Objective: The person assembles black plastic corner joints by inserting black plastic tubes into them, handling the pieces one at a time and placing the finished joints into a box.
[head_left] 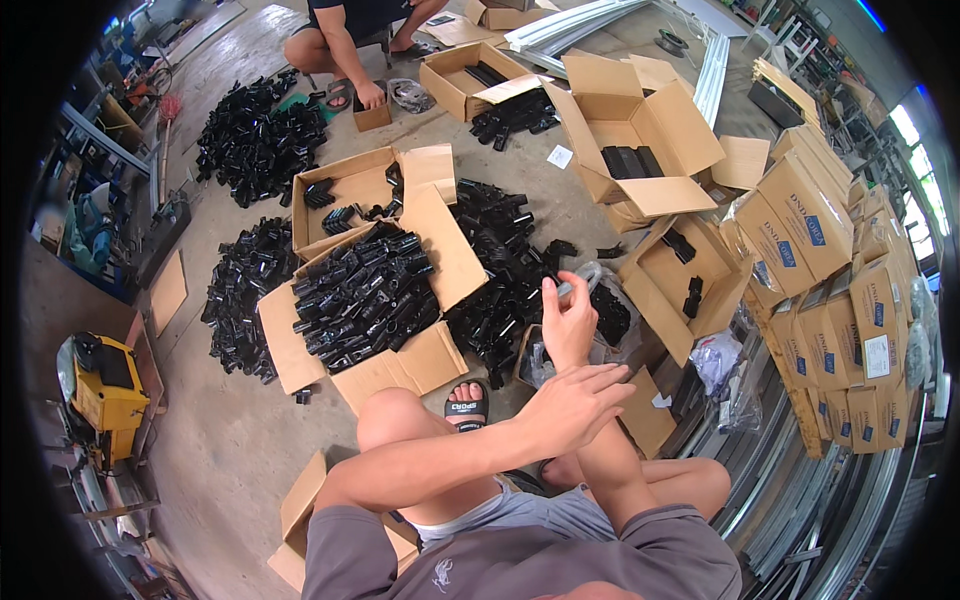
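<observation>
My right hand [569,322] is raised over the floor, its thumb and fingers closed around a small greyish piece [566,289]. I cannot make out the kind of that piece. Across my right forearm lies my left hand [575,402], fingers stretched out and nothing seen in them. Just beyond the right hand is a spread heap of black plastic fittings [490,260]. To the left, an opened cardboard box [437,352] is piled high with similar black fittings [365,290]. Clear plastic bags [540,358] lie beside my right wrist.
More black fittings [250,140] are heaped at left. Opened cartons [690,280] stand to the right, before stacked sealed cartons [800,230] and long metal profiles [770,510]. A co-worker's hand [371,96] touches a small box at the back. A yellow machine [105,400] stands far left.
</observation>
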Action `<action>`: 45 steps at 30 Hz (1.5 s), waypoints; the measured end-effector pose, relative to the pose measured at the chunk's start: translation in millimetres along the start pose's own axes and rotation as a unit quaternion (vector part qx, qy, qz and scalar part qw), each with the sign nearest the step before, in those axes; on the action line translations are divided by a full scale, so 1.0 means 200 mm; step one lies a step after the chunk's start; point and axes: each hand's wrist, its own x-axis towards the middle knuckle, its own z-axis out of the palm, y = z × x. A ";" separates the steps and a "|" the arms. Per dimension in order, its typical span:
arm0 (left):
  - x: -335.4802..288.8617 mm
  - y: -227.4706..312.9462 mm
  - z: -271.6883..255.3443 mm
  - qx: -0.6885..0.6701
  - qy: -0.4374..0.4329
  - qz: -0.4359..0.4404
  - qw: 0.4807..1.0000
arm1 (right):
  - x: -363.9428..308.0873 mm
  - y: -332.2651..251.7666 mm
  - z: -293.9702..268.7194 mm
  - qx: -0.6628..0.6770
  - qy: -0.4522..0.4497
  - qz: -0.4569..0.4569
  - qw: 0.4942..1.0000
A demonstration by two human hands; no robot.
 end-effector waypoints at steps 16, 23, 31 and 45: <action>-0.18 -0.01 -0.11 0.071 -0.349 -0.004 0.935 | 0.41 0.94 -0.49 -0.105 0.185 0.042 0.976; -0.10 -0.04 -0.20 0.107 -0.313 0.007 0.944 | 0.71 1.31 -0.73 -0.251 0.190 0.108 0.943; 0.00 -0.07 -0.12 0.084 -0.344 -0.014 0.935 | 0.93 1.61 -0.83 -0.305 0.047 0.373 0.875; 0.24 0.00 -0.10 0.110 -0.308 -0.070 0.942 | 1.09 2.13 -0.69 -0.465 0.056 0.371 0.802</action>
